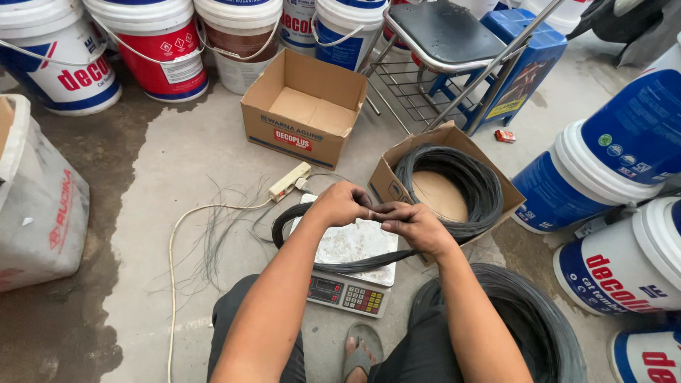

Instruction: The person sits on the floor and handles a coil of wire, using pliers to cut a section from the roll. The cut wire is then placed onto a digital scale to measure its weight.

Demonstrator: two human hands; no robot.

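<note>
My left hand (pixel 342 204) and my right hand (pixel 413 224) meet above a digital scale (pixel 349 284), both pinching a small bundle of black wire (pixel 291 221) that loops over the scale's white platform. The wire bundle curves left of the left hand and runs under the right forearm. Beyond the right hand stands a cardboard box (pixel 397 152) that contains a coil of black wire (pixel 461 184). A larger coil of black wire (pixel 528 319) lies on the floor beside my right knee.
An empty open cardboard box (pixel 305 106) and a white power strip (pixel 289 181) with its cord lie ahead. Paint buckets (pixel 159 46) line the back and right side. A folding chair (pixel 443 35), a blue stool, a white sack (pixel 39 198) and loose wire strands are around.
</note>
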